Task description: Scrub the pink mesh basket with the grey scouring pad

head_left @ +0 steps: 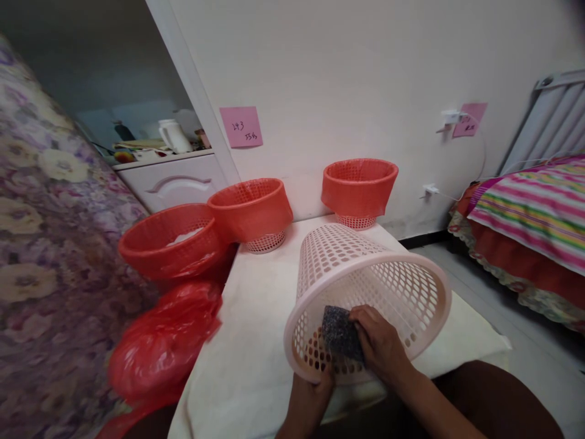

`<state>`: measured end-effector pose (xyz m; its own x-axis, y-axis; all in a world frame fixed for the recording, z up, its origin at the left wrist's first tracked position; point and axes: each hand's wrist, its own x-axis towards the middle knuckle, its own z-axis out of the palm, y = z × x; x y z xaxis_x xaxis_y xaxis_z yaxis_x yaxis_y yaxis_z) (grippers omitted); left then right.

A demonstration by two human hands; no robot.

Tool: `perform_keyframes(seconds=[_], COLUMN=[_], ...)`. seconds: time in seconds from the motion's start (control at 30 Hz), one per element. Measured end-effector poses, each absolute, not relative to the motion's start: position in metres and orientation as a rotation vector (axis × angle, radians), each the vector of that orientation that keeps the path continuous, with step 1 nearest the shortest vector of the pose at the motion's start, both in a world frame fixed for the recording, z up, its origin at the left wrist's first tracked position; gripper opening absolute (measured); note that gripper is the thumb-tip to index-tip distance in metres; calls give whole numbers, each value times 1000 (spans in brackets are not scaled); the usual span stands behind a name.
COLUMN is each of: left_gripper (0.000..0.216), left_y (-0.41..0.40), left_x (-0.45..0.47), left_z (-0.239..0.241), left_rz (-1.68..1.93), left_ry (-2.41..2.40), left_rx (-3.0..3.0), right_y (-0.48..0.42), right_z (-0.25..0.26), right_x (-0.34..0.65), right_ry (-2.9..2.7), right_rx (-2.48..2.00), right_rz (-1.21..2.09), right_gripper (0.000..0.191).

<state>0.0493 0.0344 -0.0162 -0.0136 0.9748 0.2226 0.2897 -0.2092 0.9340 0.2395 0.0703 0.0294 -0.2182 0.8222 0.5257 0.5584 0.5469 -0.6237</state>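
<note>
A pale pink plastic wastebasket with a lattice of holes lies tipped on its side, its wide mouth towards me. My left hand grips the lower rim, the thumb inside and the other fingers mostly hidden beneath. Just inside the mouth, my right hand holds a dark grey speckled scouring sponge between thumb and fingers. The sponge is against or very near the lower inner wall; contact cannot be made out.
A pale cloth-covered table bears two wastebaskets with red bag liners, one back left, one back right. A red-lined bin and a crumpled red bag are at left. A bed stands right.
</note>
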Motion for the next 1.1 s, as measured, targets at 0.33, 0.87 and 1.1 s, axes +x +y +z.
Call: perform_keyframes(seconds=[0.33, 0.87, 1.1], left_gripper=[67, 68, 68], left_y=[36, 36, 34], left_x=[47, 45, 49], left_z=[-26, -29, -27], left_rz=[1255, 1253, 1264], left_ry=[1369, 1377, 1409], left_rx=[1531, 1478, 1482], right_y=[76, 112, 109], right_z=[9, 28, 42], right_x=[235, 250, 246], right_ry=[-2031, -1875, -2044], right_rx=[-1199, -1408, -1614], right_rz=[356, 415, 363], right_gripper=[89, 70, 61])
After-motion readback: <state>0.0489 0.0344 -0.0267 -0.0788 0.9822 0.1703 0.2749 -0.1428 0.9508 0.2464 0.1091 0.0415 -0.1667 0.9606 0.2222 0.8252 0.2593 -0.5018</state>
